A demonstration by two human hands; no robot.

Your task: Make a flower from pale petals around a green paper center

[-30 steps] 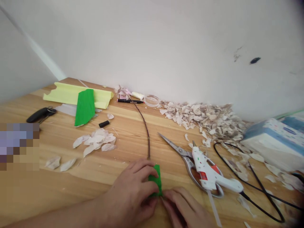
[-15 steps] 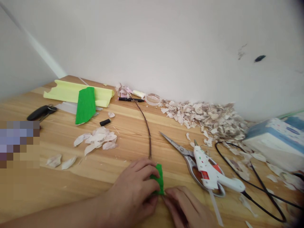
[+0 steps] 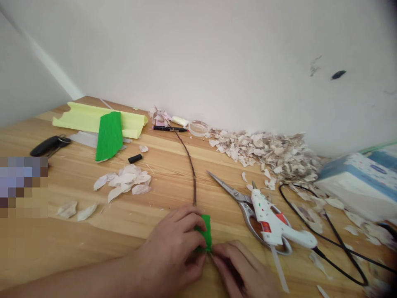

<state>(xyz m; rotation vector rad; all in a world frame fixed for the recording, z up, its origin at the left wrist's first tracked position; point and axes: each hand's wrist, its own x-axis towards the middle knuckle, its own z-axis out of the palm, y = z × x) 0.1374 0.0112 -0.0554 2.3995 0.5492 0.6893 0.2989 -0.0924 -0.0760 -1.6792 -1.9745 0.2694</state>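
Nearest, at the lower edge of the view, my right hand has its thumb and fingers drawn together at the lower right corner of a green strip; I cannot tell whether they grip it. My left hand lies on the other side, its fingers curled over the strip and gripping it just above the bench. A dark twig runs away from beneath my left fingers, its near end hidden.

To the right of my hands, a white glue gun, with a clear glue stick projecting from its rear, lies across the handles of the scissors. Its black cord loops over scattered flakes.

Farther off on the left are a small heap of pale petals, a black cap and a key fob. A larger green sheet overlaps the yellow paper. Along the wall lie a black marker, a clear round lid and a broad pile of dry flakes; a tissue pack stands at far right.
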